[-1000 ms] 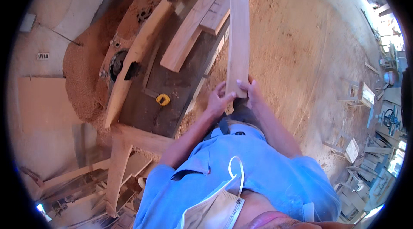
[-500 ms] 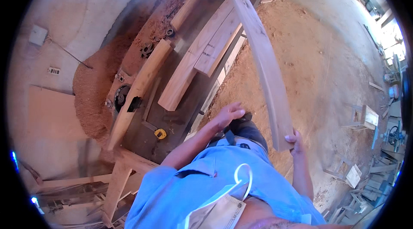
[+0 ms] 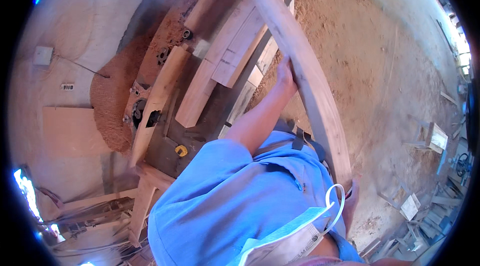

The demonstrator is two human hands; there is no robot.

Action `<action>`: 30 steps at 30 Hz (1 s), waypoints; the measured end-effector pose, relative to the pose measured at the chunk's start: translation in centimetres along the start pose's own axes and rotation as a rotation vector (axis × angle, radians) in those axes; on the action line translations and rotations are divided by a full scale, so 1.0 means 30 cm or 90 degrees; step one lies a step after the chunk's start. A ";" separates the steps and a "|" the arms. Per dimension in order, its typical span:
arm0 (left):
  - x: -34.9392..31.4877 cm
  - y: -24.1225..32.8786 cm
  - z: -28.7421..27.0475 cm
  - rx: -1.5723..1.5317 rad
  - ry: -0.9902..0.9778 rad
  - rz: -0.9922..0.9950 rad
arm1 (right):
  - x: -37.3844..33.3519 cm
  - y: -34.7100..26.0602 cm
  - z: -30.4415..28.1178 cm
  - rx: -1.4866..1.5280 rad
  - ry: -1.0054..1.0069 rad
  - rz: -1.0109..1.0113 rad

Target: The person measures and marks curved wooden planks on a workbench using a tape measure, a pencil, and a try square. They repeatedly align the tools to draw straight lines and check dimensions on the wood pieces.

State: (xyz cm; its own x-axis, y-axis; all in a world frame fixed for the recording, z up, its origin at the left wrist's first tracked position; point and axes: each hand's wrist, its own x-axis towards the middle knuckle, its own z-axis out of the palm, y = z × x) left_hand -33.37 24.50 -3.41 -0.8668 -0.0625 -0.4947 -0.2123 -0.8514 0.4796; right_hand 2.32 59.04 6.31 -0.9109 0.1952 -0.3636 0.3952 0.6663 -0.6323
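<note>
A long, curved wooden beam (image 3: pixel 312 78) runs slantwise from the top of the view down to my right side. My left hand (image 3: pixel 286 77) grips its left edge around the middle, with the fingers partly hidden beneath the wood. At the near end, my right hand (image 3: pixel 354 188) holds the beam, though most of that hand is out of sight behind the wood. Left of the beam, two thick wooden pieces, a longer one (image 3: pixel 197 98) and a shorter one with pencil marks (image 3: pixel 231 68), lie side by side on a dark worktable (image 3: pixel 200 138).
A yellow tape measure (image 3: pixel 181 151) and another curved timber (image 3: pixel 162 91) lie on the worktable. Reddish sawdust (image 3: pixel 112 108) is heaped beyond its left side. Small wooden frames (image 3: pixel 432 138) stand on the dusty floor to the right, near stacked scrap wood (image 3: pixel 430 221).
My left hand has risen from beside my waist and taken hold of the beam's middle. The beam's near end has shifted right and closer to my body, with my right hand.
</note>
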 end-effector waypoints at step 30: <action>0.676 -0.258 0.649 -0.152 -0.334 0.196 | 1.686 0.049 -0.882 0.098 0.111 -0.144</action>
State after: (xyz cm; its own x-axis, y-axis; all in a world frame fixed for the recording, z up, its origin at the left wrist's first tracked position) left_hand -58.07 39.97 -3.04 -0.9899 -0.1113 0.0883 0.1349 -0.9311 0.3388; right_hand -46.31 88.93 5.09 -0.9791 0.1837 -0.0871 0.1810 0.5930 -0.7846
